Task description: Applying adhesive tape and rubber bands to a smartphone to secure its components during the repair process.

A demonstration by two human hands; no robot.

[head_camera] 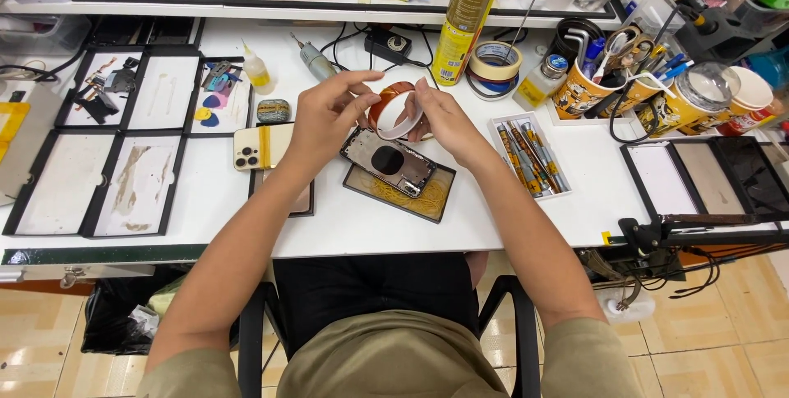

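our fingertips meet on a roll of amber tape [394,110], held up just above the bench. the left hand [325,114] pinches near the roll's rim at about ten o'clock, thumb and forefinger closed together there, the other fingers curled loosely behind. the right hand [444,118] grips the roll from three o'clock, fingers wrapped around its outer side and thumb on the near edge, so the white inner core faces us.

directly under the roll, at six o'clock from it, an opened phone housing [388,161] lies tilted on a shallow black tray [436,196], whose floor shows yellow rubber bands. at nine o'clock from the housing a pale gold phone back [261,147] with a strip of yellow tape lies on the white table [370,229], and a small dark tin [273,110] sits just beyond it.

at three o'clock from our right hand a clear case of screwdrivers [526,155] lies open. at twelve o'clock stands a tall yellow spray can [463,24], with stacked rolls of tape [495,65] beside it and a small glass bottle [541,84] next to those. further toward two o'clock, paper cups [579,90] hold tools and pens. out at nine o'clock several black-framed trays [123,147] cover the left of the bench, one holding coloured picks [209,106]. a small squeeze bottle [256,71] stands near them.
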